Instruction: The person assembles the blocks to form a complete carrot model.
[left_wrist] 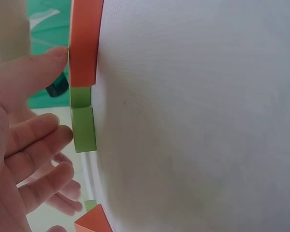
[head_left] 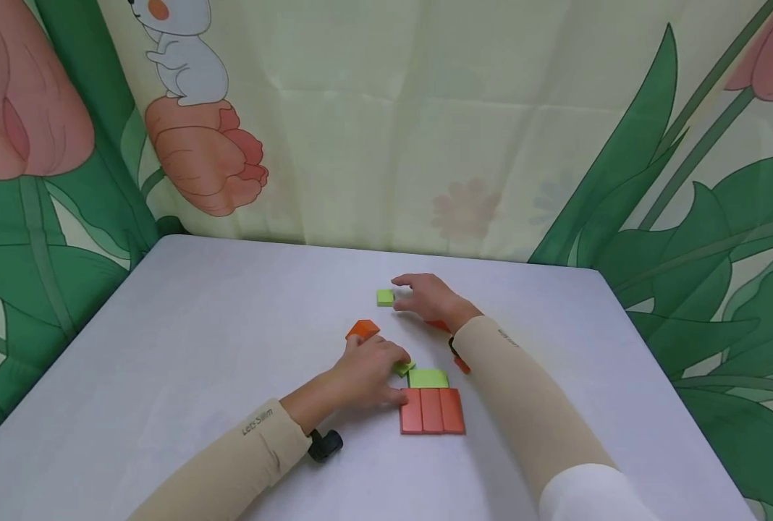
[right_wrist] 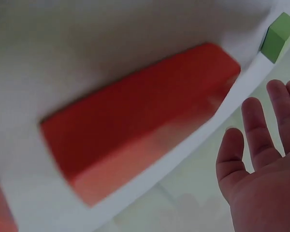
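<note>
Hands: two, comprising one left hand [head_left: 370, 369] and one right hand [head_left: 428, 297]. Tan sleeves [head_left: 517, 383]: two. Red blocks [head_left: 432, 411] in the side-by-side row: three. Further red patches [head_left: 462, 365] visible beside the right arm: two; whether they belong to one block or two cannot be determined. Orange blocks [head_left: 362, 329]: one. Green blocks [head_left: 428, 378]: three, counting one against the red row, one at the left hand and one near the right hand. Tables [head_left: 230, 325]: one. Printed white animals [head_left: 194, 69]: one.
</note>
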The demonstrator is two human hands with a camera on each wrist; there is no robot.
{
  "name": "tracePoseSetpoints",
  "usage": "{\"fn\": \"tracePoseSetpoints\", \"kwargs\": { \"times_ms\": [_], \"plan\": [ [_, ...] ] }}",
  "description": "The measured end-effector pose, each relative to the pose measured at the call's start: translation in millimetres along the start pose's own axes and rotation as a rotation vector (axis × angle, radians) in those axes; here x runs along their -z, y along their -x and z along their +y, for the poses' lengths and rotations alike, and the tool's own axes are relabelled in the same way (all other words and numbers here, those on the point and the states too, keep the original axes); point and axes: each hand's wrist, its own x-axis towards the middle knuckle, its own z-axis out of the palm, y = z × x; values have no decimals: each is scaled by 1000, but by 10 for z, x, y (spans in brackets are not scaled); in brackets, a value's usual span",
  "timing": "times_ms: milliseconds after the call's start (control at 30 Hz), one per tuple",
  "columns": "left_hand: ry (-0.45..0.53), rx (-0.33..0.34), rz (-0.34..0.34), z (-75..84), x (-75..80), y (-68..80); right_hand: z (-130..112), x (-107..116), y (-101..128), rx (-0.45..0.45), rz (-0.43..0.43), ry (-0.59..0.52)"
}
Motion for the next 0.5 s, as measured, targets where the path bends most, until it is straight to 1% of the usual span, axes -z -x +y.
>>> {"fn": "tracePoseSetpoints", "kwargs": {
  "times_ms": [133,300,500],
  "plan": [
    [-11,-10,3,13,-3,-8,-12,-41,-73,15,9,19],
    [-18,7,-1,15,-6,-10,-43,-80,-135,39,29,34],
    [-24,19,-3,0,-19,-9,-64,-83,-141,45,71,54]
  ]
}}
